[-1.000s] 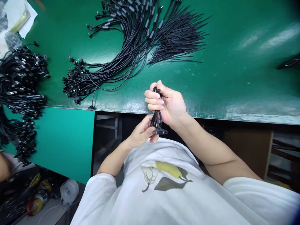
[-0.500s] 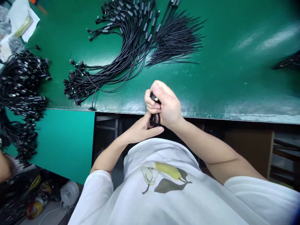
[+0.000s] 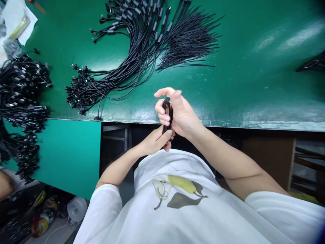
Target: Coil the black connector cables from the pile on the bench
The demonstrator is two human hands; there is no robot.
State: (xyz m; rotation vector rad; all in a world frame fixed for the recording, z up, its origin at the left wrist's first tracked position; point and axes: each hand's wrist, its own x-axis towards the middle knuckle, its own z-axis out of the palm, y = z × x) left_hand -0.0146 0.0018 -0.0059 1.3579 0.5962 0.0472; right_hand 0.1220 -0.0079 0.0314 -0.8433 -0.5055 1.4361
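Note:
A black cable (image 3: 168, 110), folded into a narrow bundle, is held upright between my two hands just in front of the table's edge. My left hand (image 3: 156, 139) pinches the lower end, its thumb lying across the bundle. My right hand (image 3: 184, 113) has its lower fingers curled round the upper part, while the thumb and index finger are lifted and apart. Beyond my hands lies a spread of black USB cables (image 3: 132, 64) with grey sleeves. A fan of thin black ties (image 3: 189, 40) lies to the right of those cables.
A large heap of black cables (image 3: 22, 88) covers the left side of the green table (image 3: 254, 84). Paper and clear plastic (image 3: 19, 25) lie at the upper left. A dark object (image 3: 312, 63) rests at the right edge. Another person's arm (image 3: 5, 184) shows at the lower left.
My right thumb and index finger have lifted off the cable's top and spread. My left thumb has closed onto the bundle's lower end. The view has shifted slightly.

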